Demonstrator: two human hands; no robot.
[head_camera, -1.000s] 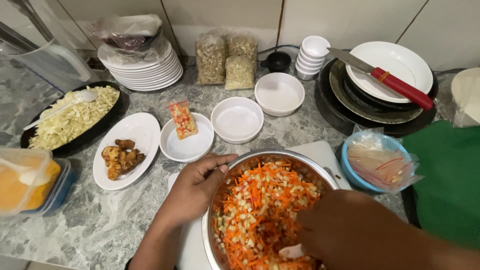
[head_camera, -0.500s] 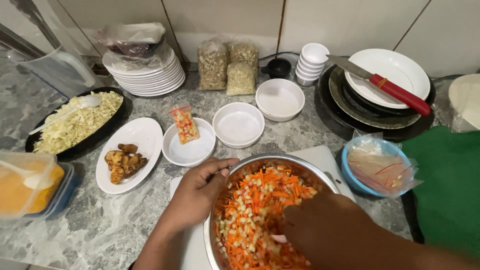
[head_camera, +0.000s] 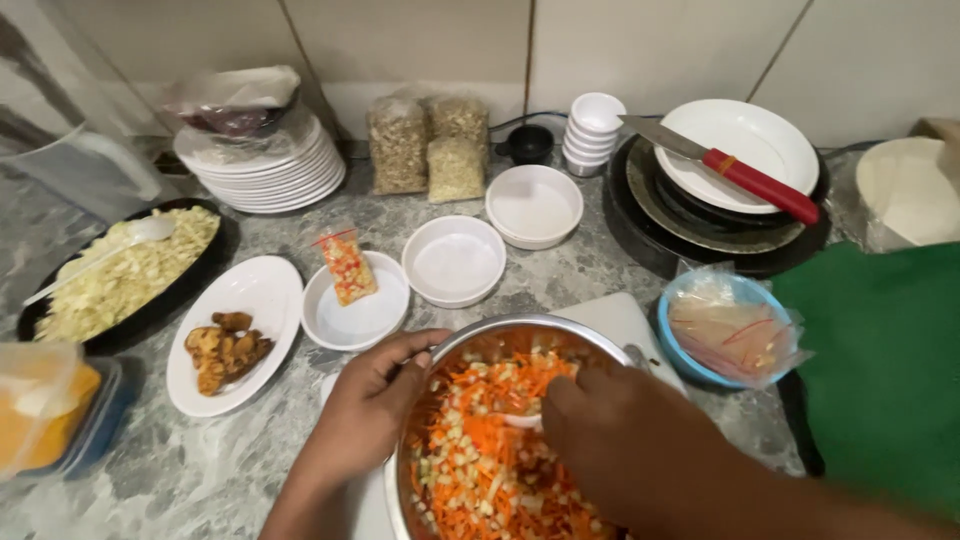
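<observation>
A steel bowl (head_camera: 520, 328) near the counter's front edge holds shredded carrot mixed with pale diced vegetables (head_camera: 480, 465). My left hand (head_camera: 375, 405) grips the bowl's left rim, thumb over the edge. My right hand (head_camera: 625, 450) is inside the bowl, closed around a white spoon (head_camera: 522, 420) whose tip shows among the salad. The bowl rests on a white cutting board (head_camera: 620, 320).
Behind the bowl are two empty white bowls (head_camera: 452, 260) (head_camera: 534, 205), a dish with a small packet (head_camera: 345, 268), an oval plate with fried pieces (head_camera: 225, 345), a black tray of shredded cabbage (head_camera: 120, 270), stacked plates (head_camera: 265, 170), a red-handled knife (head_camera: 755, 180), a blue wrapped bowl (head_camera: 725, 325) and a green cloth (head_camera: 880, 360).
My right hand has moved up through the salad toward the bowl's middle with the spoon. The left hand stays on the rim.
</observation>
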